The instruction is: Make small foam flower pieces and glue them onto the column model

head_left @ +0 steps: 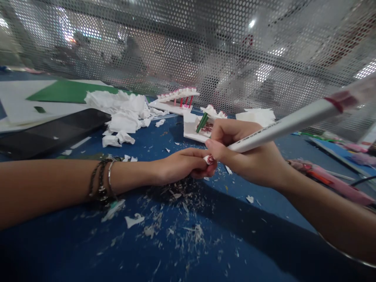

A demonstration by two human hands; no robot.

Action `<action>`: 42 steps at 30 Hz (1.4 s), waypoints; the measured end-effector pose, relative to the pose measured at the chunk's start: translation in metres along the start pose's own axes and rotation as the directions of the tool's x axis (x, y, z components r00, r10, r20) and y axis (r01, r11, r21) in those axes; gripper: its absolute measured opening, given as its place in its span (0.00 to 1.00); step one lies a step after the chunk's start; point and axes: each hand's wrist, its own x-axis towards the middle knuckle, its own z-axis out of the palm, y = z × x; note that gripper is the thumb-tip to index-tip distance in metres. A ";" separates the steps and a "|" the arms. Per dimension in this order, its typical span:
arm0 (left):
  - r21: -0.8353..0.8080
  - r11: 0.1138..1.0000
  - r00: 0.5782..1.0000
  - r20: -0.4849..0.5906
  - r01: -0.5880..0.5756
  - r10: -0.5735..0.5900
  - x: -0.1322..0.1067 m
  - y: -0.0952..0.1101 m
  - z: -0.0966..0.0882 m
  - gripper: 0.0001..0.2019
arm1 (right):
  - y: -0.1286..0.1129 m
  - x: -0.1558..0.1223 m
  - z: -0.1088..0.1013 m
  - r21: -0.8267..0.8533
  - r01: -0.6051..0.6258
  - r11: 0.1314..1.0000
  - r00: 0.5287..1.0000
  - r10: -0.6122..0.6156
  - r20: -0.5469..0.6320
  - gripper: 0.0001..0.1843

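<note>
My left hand (pixel 182 166) lies on the blue table (pixel 205 243), its fingers pinched round a small white scrap marked with red (pixel 209 159). My right hand (pixel 249 152) grips a long white marker with a red band (pixel 296 121), its tip pressed against that scrap. Bracelets (pixel 102 182) circle my left wrist. Both hands meet at the middle of the view.
Crumpled white tissue (pixel 123 111) is heaped behind my left arm, beside a black tablet (pixel 49 131) and green paper (pixel 67 91). A small white foam model with red posts (pixel 178 100) and a green stick (pixel 202 122) stand behind. Scraps litter the table; a perforated metal screen (pixel 205 51) closes the back.
</note>
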 end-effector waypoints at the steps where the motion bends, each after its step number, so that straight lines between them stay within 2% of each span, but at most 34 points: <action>1: -0.001 1.000 1.000 0.000 0.003 -0.003 0.000 0.000 0.000 0.05 | 0.000 0.000 0.000 -0.002 0.002 1.000 1.000 -0.002 -0.004 0.11; 10: -0.025 0.999 0.998 -0.055 0.041 -0.042 0.001 0.000 0.001 0.04 | 0.000 0.000 -0.001 -0.029 0.014 0.999 0.999 -0.013 0.029 0.11; 15: -0.014 0.999 0.998 -0.035 0.042 -0.042 0.000 0.001 0.001 0.05 | 0.001 0.000 -0.002 -0.021 -0.009 1.000 0.999 0.010 0.037 0.11; 21: 0.001 0.999 0.999 -0.013 0.043 -0.043 0.000 0.002 0.000 0.04 | 0.001 0.002 -0.002 -0.030 0.018 0.999 1.000 -0.018 0.021 0.12; 25: 0.003 0.999 0.998 -0.028 0.053 -0.053 0.000 0.002 0.000 0.05 | 0.001 0.002 -0.002 -0.025 0.013 1.000 1.000 -0.012 0.020 0.13; 38: -0.017 1.000 0.999 0.043 0.009 -0.008 0.000 0.000 -0.003 0.06 | 0.003 0.002 -0.004 -0.030 0.046 0.998 0.999 -0.045 0.030 0.12; 42: -0.030 0.999 0.995 0.099 0.012 -0.009 0.000 0.001 -0.005 0.08 | 0.002 0.002 -0.004 -0.008 0.046 0.999 0.999 -0.047 -0.022 0.12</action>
